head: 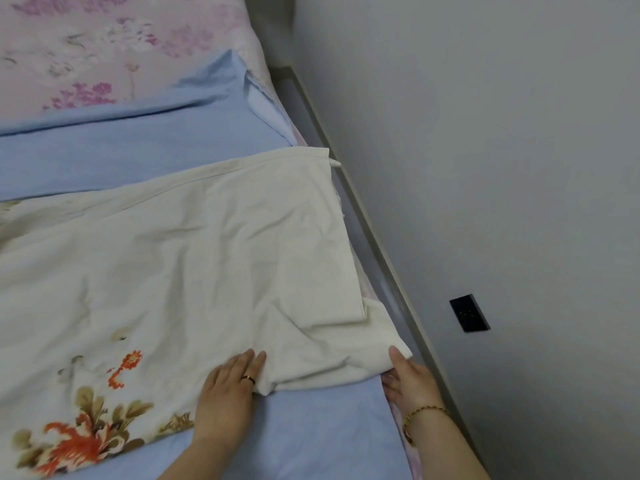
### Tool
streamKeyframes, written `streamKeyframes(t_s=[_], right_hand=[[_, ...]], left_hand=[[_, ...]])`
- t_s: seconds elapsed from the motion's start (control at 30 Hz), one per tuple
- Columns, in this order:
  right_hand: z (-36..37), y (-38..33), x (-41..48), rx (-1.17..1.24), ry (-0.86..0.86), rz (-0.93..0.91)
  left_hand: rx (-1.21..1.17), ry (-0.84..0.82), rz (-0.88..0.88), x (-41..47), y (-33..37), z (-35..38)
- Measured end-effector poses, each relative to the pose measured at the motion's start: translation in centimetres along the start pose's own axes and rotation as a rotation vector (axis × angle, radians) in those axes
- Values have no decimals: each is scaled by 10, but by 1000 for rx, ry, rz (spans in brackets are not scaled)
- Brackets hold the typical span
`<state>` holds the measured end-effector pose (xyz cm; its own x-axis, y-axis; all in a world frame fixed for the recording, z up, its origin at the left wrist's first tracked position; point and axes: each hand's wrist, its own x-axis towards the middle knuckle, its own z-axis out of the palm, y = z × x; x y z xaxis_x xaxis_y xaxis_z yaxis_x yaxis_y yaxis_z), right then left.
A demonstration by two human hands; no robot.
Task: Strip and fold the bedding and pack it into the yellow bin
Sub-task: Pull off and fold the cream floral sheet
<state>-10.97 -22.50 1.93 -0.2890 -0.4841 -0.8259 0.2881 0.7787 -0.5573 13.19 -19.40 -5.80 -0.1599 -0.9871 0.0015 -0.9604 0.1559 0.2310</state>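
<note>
A cream cover [194, 258] with an orange flower print at its near left lies spread over a light blue sheet [114, 150] on the bed. My left hand [228, 400], with a ring, lies flat on the cover's near edge, fingers straight. My right hand [408, 379] holds the cover's near right corner at the bed's edge, thumb on top and fingers underneath. The yellow bin is not in view.
A pink floral mattress cover [114, 39] shows at the head of the bed. The grey bed frame rail [374, 237] runs along the right side, close to a grey wall [485, 168] with a black socket [469, 312].
</note>
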Motion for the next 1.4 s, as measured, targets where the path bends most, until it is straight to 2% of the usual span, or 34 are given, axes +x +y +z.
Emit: streamKeyframes(t_s=[0.1,0.2,0.3,0.47,0.53,0.57,0.67,0.73,0.77,0.83,0.87,0.9,1.0,1.07,1.13,1.23,1.4], right_hand=[[11,-3,8,-63,44,-77],[18,-14,5,-75,151,-222],[10,-18,1,-9,238,-252],[-27,-13,-12,-11,308,-294],[-45,-10,-18,-36,346,-332],[-54,-8,-21,-48,363,-345],[-82,1,-22,-87,452,-329],[-97,11,-23,-120,486,-285],[-102,16,-21,-154,478,-248],[-104,29,-16,-265,414,-145],[-103,34,-13,-336,377,-108],[-100,35,-11,-411,344,-98],[-81,25,-4,-609,334,-204],[-61,8,1,-708,276,-320],[-32,-8,11,-752,140,-368],[10,-35,26,-682,-47,-300],[63,-72,65,-597,-126,-339]], left_hand=[[-16,37,-9,2,-7,-5],[-226,10,-136,1,-7,-20],[-188,23,-14,1,4,-43],[-227,-105,7,-9,36,-69],[-240,-138,89,-23,49,-67],[-230,-225,104,-29,57,-67],[-127,-314,56,-51,91,-57],[-245,-325,9,-57,102,-52],[-280,-382,-17,-58,105,-48],[-305,-379,-59,-55,97,-45],[-325,-351,-40,-56,89,-41],[-295,-419,-15,-58,83,-41],[-259,-549,15,-50,69,-46],[-288,-463,-89,-43,55,-48],[-321,-305,-212,-25,41,-56],[-212,-282,-364,10,9,-59],[-160,-168,-490,80,-46,-65]])
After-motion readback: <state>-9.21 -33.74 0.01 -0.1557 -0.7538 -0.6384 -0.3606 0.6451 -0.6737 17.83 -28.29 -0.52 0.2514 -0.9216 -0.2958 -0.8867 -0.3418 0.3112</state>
